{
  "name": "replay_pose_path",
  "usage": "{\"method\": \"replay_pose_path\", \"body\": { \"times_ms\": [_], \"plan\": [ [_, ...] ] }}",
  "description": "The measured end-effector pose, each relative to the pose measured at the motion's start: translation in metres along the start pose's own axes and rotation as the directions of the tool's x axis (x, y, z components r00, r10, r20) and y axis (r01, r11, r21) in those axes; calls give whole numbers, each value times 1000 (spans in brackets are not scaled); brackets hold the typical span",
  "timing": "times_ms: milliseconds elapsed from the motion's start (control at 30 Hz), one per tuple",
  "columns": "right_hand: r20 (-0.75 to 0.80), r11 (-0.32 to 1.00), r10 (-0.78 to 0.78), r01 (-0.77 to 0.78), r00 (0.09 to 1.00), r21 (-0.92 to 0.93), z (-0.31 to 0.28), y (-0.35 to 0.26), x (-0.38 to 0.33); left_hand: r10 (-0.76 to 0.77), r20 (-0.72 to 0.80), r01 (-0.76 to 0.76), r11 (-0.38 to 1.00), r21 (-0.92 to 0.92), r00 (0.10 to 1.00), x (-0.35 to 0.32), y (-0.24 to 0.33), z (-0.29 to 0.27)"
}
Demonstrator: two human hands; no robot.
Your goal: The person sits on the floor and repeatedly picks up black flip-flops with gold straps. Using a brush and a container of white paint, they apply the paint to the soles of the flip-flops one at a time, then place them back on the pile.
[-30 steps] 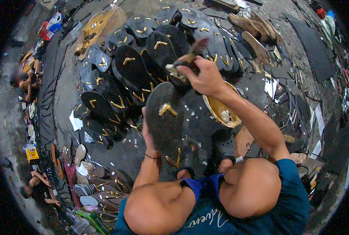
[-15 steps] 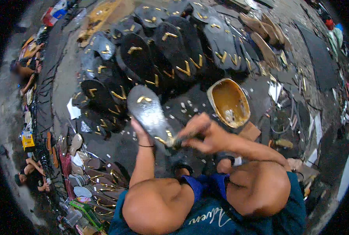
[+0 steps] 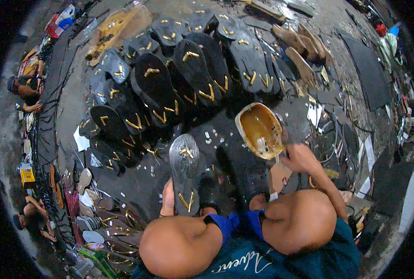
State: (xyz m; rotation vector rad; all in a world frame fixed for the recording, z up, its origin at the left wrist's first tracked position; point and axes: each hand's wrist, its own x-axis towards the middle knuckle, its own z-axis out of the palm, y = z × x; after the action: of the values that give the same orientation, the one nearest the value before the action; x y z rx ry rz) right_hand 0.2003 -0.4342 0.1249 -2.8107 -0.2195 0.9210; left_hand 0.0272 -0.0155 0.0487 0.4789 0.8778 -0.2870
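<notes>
In my left hand (image 3: pixel 168 197), closed along its left edge, is a wet-looking black sandal sole (image 3: pixel 184 174). Gold strap ends lie folded on its face, one pair near the top and a V near the bottom. My right hand (image 3: pixel 302 160) is closed on a brush, mostly hidden by the fingers, at the lower right rim of a pale tub (image 3: pixel 238 123). Amber-brown glue (image 3: pixel 258 118) coats the tub's inside. Beyond the held sole, several black sandal soles (image 3: pixel 152 81) with similar gold strap ends stand leaning in a row.
Brown foot-shaped forms (image 3: pixel 302 65) lie at the far right. Brown sandals with gold straps (image 3: pixel 123 228) are grouped at the near left. White scraps (image 3: pixel 314 114) litter the dark floor. Two other people (image 3: pixel 29 93) sit at the left edge. A dark sheet (image 3: pixel 367 69) lies right.
My right hand has moved the brush off the sole's lower end and right to the glue tub. My left hand has brought the sole nearer and turned it more upright.
</notes>
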Motion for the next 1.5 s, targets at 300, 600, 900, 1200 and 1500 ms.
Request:
{"method": "replay_pose_path", "body": {
  "times_ms": [300,600,900,1200,1500],
  "plan": [
    [-561,225,-459,701,689,677,-49,-159,14,280,393,-358,923,142,876,66,48,157],
    [-701,212,-694,977,167,23,-34,-181,15,331,694,-301,938,-170,640,54,62,157],
    [-719,139,-649,967,251,212,-10,-191,19,369,564,-197,919,-342,738,57,82,136],
    [-634,125,-773,975,-20,-183,-27,-195,-2,425,519,-537,840,79,742,55,60,175],
    [-587,69,-797,944,-142,-322,-18,-198,-3,118,599,-202,977,74,792,60,71,176]
  ]
}}
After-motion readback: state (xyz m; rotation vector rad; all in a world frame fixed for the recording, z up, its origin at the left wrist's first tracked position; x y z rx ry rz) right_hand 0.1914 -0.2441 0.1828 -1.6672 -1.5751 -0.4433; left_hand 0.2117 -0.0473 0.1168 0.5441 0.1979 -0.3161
